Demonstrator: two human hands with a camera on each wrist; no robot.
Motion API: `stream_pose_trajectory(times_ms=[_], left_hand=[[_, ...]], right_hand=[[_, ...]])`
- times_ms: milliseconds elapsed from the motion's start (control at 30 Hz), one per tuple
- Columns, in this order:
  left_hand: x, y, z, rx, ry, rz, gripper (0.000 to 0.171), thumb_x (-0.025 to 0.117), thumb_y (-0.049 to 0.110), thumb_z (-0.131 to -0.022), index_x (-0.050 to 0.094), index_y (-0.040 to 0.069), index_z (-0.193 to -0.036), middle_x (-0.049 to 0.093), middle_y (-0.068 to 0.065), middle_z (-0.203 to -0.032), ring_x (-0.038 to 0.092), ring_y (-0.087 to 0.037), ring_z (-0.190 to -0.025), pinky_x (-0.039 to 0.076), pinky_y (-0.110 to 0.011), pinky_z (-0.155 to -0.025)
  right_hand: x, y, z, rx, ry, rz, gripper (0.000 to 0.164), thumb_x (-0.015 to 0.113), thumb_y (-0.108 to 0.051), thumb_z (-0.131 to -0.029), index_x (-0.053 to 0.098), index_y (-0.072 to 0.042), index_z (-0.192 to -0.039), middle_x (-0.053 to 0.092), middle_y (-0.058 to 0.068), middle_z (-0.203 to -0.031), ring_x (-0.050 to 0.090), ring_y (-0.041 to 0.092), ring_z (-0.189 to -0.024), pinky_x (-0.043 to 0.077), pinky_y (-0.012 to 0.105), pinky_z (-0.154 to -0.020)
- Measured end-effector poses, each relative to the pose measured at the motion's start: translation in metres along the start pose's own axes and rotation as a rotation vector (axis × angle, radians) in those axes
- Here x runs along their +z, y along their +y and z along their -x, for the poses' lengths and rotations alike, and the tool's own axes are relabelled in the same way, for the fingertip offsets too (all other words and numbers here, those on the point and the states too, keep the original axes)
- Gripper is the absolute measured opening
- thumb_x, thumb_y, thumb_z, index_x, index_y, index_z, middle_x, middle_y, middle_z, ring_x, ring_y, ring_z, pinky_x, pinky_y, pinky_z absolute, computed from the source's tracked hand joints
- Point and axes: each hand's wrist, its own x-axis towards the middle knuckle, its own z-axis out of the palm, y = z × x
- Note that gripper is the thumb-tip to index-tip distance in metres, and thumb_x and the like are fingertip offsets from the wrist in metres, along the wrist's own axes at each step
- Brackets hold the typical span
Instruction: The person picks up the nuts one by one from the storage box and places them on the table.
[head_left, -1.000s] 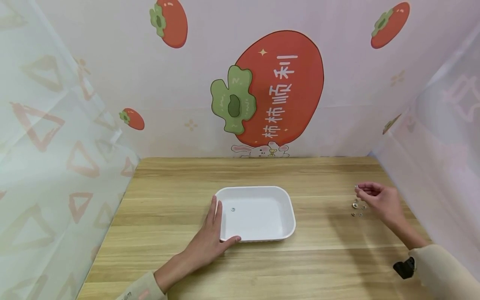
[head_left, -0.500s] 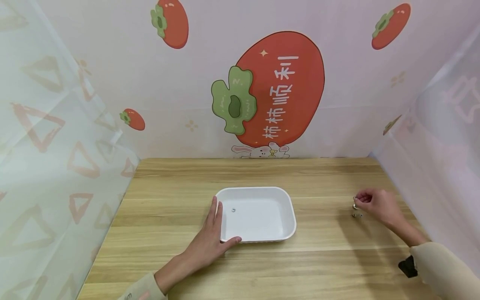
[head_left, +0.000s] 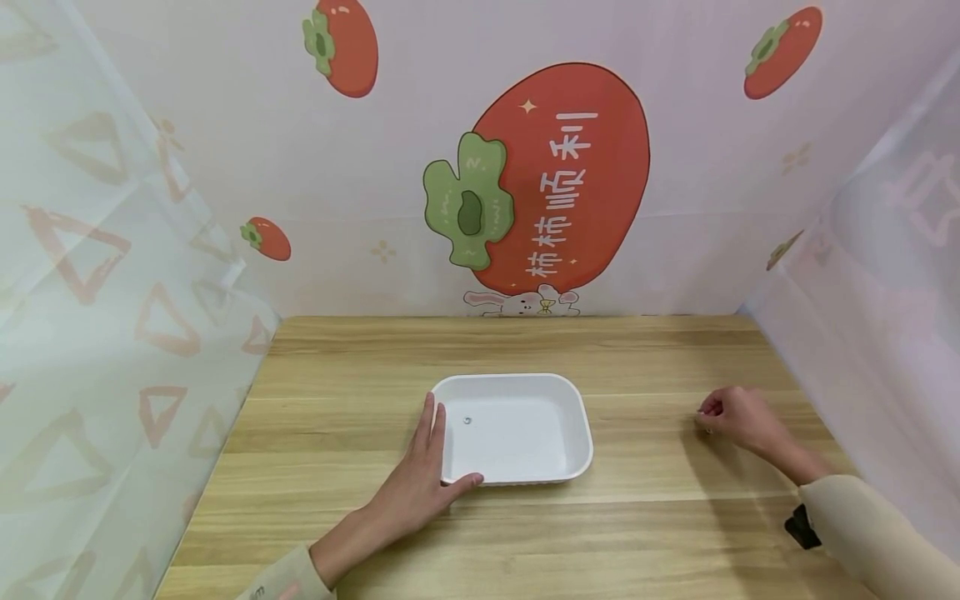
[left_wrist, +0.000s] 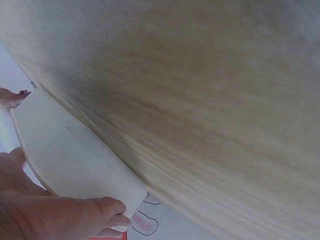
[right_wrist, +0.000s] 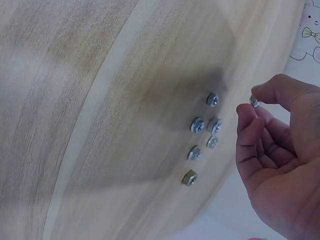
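Observation:
My left hand [head_left: 420, 479] rests at the left end of the white tray [head_left: 585, 417]. Its straight fingers lie along the tray's left side and the thumb touches the front rim; the left wrist view shows the same hand [left_wrist: 55, 215] against the tray wall. Inside the tray, near its left side, lies one small nut [head_left: 467, 421]. On the table's right side, my right hand [head_left: 742, 419] pinches a metal nut [right_wrist: 255, 101] between thumb and fingertip. Below it several flanged nuts [right_wrist: 197, 125] lie loosely grouped, one of them brassy [right_wrist: 189, 178]; the hand hides most of them in the head view.
The wood-grain table [head_left: 645, 533] reaches back to a wall sheet [head_left: 360, 283] printed with persimmons. Patterned sheets [head_left: 112, 333] hang at both sides. A dark device [head_left: 802, 527] sits at the right sleeve cuff.
My right hand has come down and slightly left over the nuts, the nut still pinched, and now covers most of the group. The left hand and tray have stayed put.

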Motion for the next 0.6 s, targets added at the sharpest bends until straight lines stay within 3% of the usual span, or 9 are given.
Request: stream_pose_trajectory(times_ms=[600], left_hand=[[0.0, 0.0, 0.001, -0.002, 0.002, 0.001, 0.117, 0.072, 0.06, -0.095, 0.008, -0.003, -0.168, -0.01, -0.016, -0.178, 0.027, -0.041, -0.157, 0.043, -0.054, -0.115]], right_hand=[[0.011, 0.008, -0.008, -0.049, -0.04, 0.077, 0.01, 0.08, -0.008, -0.082, 0.074, -0.007, -0.074, 0.071, -0.001, -0.073, 0.059, 0.01, -0.063, 0.052, 0.036, -0.061]])
